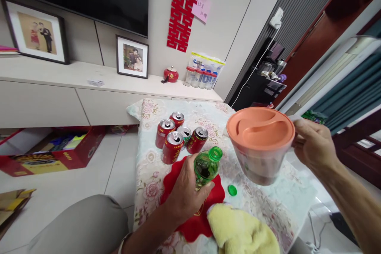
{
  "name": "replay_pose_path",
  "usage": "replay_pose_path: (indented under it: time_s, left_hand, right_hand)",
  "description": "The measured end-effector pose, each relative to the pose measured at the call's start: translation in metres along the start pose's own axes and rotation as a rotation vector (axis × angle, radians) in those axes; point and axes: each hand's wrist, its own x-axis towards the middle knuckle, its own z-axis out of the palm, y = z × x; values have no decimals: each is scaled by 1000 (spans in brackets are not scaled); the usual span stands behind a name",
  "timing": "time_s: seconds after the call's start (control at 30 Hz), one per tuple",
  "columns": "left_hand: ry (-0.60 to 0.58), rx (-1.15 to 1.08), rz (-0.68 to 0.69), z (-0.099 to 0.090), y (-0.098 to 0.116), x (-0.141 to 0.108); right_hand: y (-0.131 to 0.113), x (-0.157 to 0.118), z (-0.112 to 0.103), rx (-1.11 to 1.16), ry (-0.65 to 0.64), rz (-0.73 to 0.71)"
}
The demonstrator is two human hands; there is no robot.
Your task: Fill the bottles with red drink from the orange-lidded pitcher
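My left hand (187, 192) is wrapped round a green plastic bottle (206, 166), whose mouth is uncapped. The bottle is over a red scalloped mat (214, 196). My right hand (315, 143) grips the handle side of a clear pitcher (260, 162) with an orange lid (260, 129). Some liquid shows low in the pitcher, which is held at the right side of the table. A green bottle cap (232, 190) lies on the tablecloth between bottle and pitcher. Closest to me, a yellow cloth (241, 228) is bunched over the mat's edge.
Several opened drink cans (173, 149) stand in a group at the left of the table, which has a floral cloth (151, 184). Behind it runs a white cabinet (107, 83) with picture frames, a red pot (170, 74) and jars. A red box (71, 152) sits on the floor.
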Motion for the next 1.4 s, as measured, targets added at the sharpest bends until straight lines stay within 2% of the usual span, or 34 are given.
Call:
replay_pose_path:
  time_s: [0.13, 0.2, 0.4, 0.57, 0.83, 1.1, 1.23, 1.33, 1.4]
  left_hand:
    - [15, 4, -25, 3, -6, 1]
    - [12, -16, -56, 3, -6, 3]
    - [-40, -118, -155, 1, -1, 9]
    - [-28, -186, -203, 2, 1, 9]
    - [-88, -153, -273, -4, 11, 8]
    - [-28, -164, -338, 4, 17, 7]
    - [64, -202, -343, 8, 27, 8]
    - [112, -215, -366, 11, 32, 8]
    - [142, -204, -386, 13, 34, 6]
  right_hand:
    - [26, 0, 9, 359, 240, 276]
    - [43, -2, 16, 471, 315, 339]
    - [82, -10, 51, 630, 454, 335]
    - [105, -19, 79, 709, 520, 346]
    - [132, -35, 102, 735, 573, 346]
    - [149, -52, 92, 637, 476, 347]
    - [160, -72, 72, 549, 417, 392]
    - [166, -86, 53, 471, 441, 481]
    - [163, -93, 40, 418, 406, 547]
